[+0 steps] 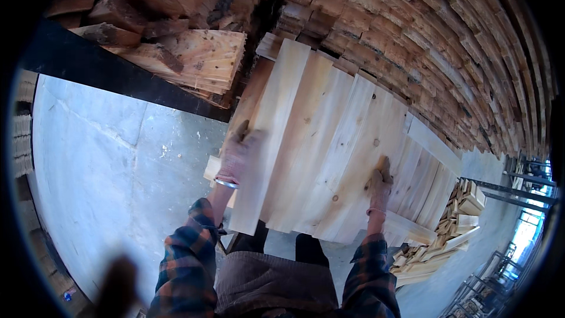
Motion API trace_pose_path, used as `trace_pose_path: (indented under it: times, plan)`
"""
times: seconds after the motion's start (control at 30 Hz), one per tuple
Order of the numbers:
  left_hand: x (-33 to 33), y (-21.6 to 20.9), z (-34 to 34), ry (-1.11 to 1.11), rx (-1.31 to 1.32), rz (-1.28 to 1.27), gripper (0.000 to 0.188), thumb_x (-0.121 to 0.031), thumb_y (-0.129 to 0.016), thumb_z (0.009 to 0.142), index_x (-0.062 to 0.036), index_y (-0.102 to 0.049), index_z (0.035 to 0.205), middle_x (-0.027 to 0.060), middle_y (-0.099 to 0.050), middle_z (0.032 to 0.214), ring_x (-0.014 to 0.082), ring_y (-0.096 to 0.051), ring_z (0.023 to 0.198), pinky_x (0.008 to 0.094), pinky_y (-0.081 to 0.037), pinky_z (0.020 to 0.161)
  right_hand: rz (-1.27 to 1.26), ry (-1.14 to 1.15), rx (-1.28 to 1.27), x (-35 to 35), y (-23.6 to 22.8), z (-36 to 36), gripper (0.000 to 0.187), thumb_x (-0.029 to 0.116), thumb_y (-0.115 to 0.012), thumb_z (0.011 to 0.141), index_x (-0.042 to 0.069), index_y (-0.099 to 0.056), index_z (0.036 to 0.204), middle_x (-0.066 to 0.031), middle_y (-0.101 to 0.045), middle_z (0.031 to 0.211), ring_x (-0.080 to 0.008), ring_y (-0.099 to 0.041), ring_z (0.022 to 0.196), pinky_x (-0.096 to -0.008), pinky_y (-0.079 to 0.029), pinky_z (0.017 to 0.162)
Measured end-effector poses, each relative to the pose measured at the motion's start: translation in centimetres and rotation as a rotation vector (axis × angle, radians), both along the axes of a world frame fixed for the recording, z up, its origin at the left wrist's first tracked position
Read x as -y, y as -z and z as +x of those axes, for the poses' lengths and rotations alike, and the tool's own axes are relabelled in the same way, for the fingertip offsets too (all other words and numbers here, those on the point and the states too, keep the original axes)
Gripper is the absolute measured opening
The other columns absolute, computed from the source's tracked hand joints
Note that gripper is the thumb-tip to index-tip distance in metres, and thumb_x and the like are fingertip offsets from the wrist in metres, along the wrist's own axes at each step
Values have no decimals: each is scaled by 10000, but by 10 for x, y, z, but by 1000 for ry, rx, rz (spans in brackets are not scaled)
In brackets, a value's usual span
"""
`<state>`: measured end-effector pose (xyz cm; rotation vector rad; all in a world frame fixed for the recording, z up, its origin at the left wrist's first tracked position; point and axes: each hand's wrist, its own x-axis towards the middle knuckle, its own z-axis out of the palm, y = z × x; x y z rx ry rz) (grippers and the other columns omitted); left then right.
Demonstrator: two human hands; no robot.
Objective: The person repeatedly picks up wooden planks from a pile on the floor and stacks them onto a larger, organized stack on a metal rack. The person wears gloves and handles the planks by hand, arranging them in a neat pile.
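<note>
The left hand (238, 156), blurred, is over the leftmost pale board (275, 118); whether it grips, I cannot tell. The right hand (381, 187) lies unclenched, fingers extended, on the row of boards (318, 141) at centre. Stacked planks (412, 41) rise far right; offcuts (450, 227) lie near right.

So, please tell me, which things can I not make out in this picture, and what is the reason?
All in the head view:
- Left hand: blurred, so its exact contact is unclear.
- Whatever supports the flat boards: hidden by them.
- Dark shape, lower left: blurred, cut off by the lower edge.
- Stacked wood: its far end cut off by the dark rim.
</note>
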<state>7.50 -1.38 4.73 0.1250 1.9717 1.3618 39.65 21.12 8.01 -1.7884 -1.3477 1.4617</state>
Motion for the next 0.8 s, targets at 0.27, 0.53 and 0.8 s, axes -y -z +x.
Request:
trace_pose_path:
  times: [0.27, 0.53, 0.8]
  plan:
    - [9, 29, -86, -52, 28, 101, 300, -150, -479, 953, -5, -621, 1174, 66, -687, 927, 152, -627, 818, 235, -490, 739, 135, -186, 117, -4, -1, -51, 544, 19, -572, 834, 63, -517, 1373, -27, -619, 1014, -85, -504, 761, -237, -439, 678]
    - [-35, -6, -88, 338, -741, -331, 282, -200, -517, 911, 17, -647, 1035, 205, -664, 1027, 330, -643, 943, 381, -515, 789, 472, -375, 308, -30, 32, -9, 586, 91, -603, 853, 48, -449, 1417, -91, -661, 1081, -164, -599, 855, -307, -483, 784]
    - [0, -18, -80, 839, -1112, -384, 268, -199, -480, 895, -22, -646, 1009, 157, -673, 959, 305, -657, 885, 358, -529, 776, 188, -103, 80, 3, 36, -27, 665, 233, -630, 872, 96, -346, 1458, -113, -660, 974, -276, -616, 876, -392, -502, 785]
